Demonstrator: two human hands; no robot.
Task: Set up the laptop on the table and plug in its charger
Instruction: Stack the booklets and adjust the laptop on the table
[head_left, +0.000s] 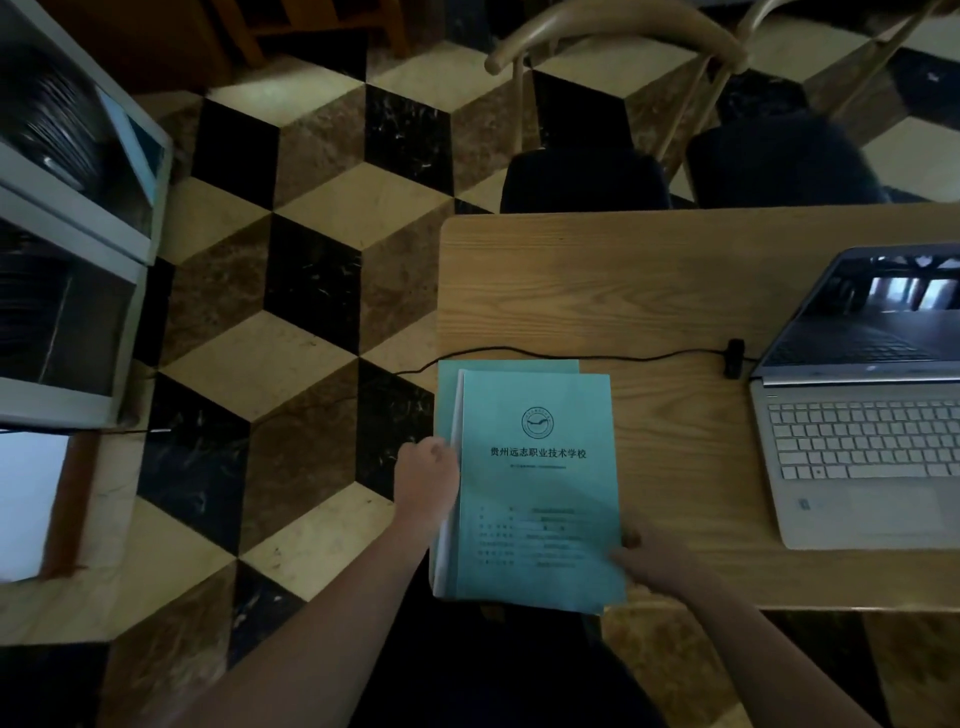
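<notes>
Both forearms are bare from the bottom edge of the view up to the wrists, with no sleeve, watch, bracelet or ring showing on either. The left hand (426, 480) shows its back, knuckles rounded, its fingers mostly hidden. The right hand (652, 564) is partly in shadow. Between the forearms lies dark clothing, too dim to make out further.
</notes>
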